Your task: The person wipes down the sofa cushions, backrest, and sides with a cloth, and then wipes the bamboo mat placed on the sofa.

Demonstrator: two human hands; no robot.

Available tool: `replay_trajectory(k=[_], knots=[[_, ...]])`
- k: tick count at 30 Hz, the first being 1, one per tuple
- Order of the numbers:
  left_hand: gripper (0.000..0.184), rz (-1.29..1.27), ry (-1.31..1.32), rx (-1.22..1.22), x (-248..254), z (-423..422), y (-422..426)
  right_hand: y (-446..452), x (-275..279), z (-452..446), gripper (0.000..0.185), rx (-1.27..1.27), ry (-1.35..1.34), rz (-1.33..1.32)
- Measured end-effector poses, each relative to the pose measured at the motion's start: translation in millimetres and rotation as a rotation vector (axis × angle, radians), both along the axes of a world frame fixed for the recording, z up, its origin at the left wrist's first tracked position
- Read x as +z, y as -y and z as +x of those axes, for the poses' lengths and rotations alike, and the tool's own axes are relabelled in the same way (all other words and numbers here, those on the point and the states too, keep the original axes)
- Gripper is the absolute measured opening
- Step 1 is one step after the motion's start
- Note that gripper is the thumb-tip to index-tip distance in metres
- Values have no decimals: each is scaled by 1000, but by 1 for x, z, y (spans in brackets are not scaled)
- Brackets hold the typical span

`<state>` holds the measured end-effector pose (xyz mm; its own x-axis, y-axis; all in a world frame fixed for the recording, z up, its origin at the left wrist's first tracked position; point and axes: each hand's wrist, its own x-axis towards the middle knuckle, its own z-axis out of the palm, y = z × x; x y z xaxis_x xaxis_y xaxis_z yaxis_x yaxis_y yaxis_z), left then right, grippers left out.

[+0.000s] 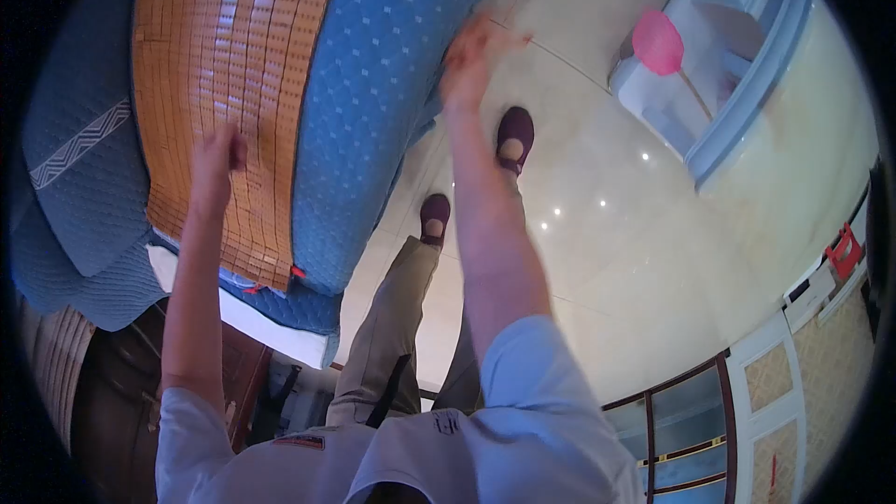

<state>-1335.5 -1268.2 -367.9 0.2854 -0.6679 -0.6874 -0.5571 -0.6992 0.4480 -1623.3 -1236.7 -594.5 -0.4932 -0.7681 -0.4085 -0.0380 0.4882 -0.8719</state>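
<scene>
My left hand [219, 157] is over the brown tiled mat [245, 56], its fingers curled into a fist with nothing visible in it. I cannot tell whether it touches the mat. The mat lies over a blue quilted cover [369, 84] on a sofa or bed. My right hand [474, 54], blurred by motion, is by the right edge of the blue cover. Its fingers are spread apart and hold nothing that I can see.
My two dark red shoes stand on the glossy tiled floor [644, 252]. To the right is a pale blue and white piece of furniture [765, 84], with a pink fly swatter [659, 42] on it. A glass-fronted cabinet [686, 420] stands at lower right. Dark wooden furniture [121, 392] is at lower left.
</scene>
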Motion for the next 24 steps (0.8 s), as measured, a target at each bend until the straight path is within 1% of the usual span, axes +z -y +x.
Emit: replay_trajectory(k=[2, 3, 4, 6, 7, 8, 9, 10, 11, 12, 13, 15, 16, 17, 18, 19, 22, 23, 24], knots=[[28, -112, -224, 23, 3, -46, 65, -78, 10, 35, 35, 281, 129, 331], [26, -175, -350, 172, -1, -77, 95, -115, 22, 51, 45, 447, 198, 496], [25, -243, -476, 324, -11, -106, 124, -147, 36, 65, 54, 564, 267, 602], [23, -236, -427, 504, -38, -143, 172, -216, 24, 99, 54, 651, 379, 588], [23, -234, -420, 511, -54, -138, 182, -242, -3, 113, 53, 681, 379, 552], [24, -212, -360, 520, -73, -126, 188, -267, -30, 126, 53, 711, 378, 515], [24, -189, -297, 528, -82, -120, 195, -254, -36, 121, 45, 692, 561, 560], [29, -173, -245, 516, -77, -129, 194, -221, -38, 104, 39, 594, 873, 653], [29, -167, -231, 516, -68, -131, 193, -183, -41, 86, 36, 395, 1155, 732], [31, -68, -253, 525, -59, -134, 194, -138, -45, 66, 36, 207, 1274, 743], [33, 29, -285, 533, -58, -139, 200, -93, -67, 53, 38, 40, 1213, 637], [34, 45, -282, 553, -69, -135, 202, -4, -109, 27, 42, -237, 1071, 386], [35, 39, -261, 559, -68, -137, 202, 46, -94, -26, 35, -220, 1027, 414], [35, 31, -240, 564, -67, -137, 201, 90, -89, -54, 28, -143, 838, 410], [35, 50, -255, 546, -66, -135, 201, 131, -66, -83, 27, -150, 755, 459], [35, 47, -264, 552, -69, -132, 201, 160, -54, -106, 24, -186, 716, 405], [35, 33, -294, 566, -70, -128, 199, 226, -11, -171, 21, -360, 684, 58], [35, 35, -295, 550, -69, -130, 199, 246, 12, -187, 21, -392, 638, -82], [35, 39, -294, 531, -69, -131, 198, 264, 36, -201, 20, -403, 517, -254]])
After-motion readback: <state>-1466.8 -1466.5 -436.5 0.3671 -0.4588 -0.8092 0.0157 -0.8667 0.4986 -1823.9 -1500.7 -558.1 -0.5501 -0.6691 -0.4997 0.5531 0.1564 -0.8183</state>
